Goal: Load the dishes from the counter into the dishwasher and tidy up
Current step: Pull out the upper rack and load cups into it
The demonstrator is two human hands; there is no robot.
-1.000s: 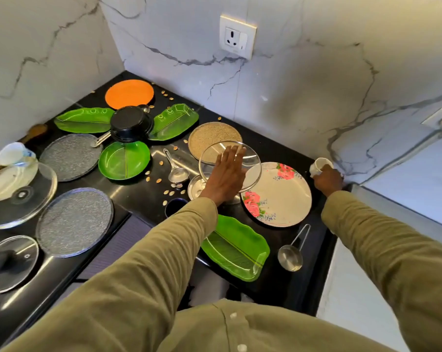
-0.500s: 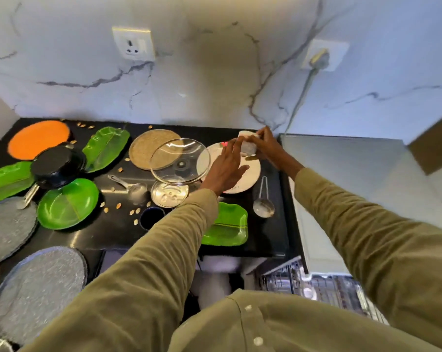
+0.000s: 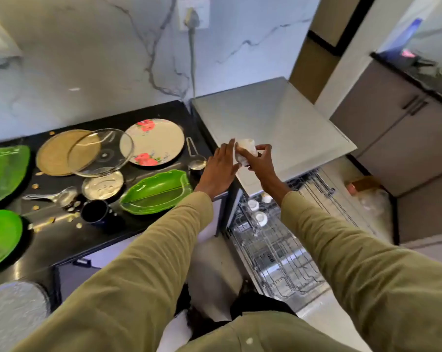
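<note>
Small white cup (image 3: 245,151): held up over the counter's right edge, tilted, blurred. Floral plate (image 3: 159,141) flat on the black counter (image 3: 62,240); glass lid (image 3: 100,152) propped tilted beside it, overlapping a tan plate (image 3: 54,153). Green leaf dish (image 3: 156,191) near the front. Dishwasher rack (image 3: 278,240) pulled out below, white cups (image 3: 259,212) in it.
</note>
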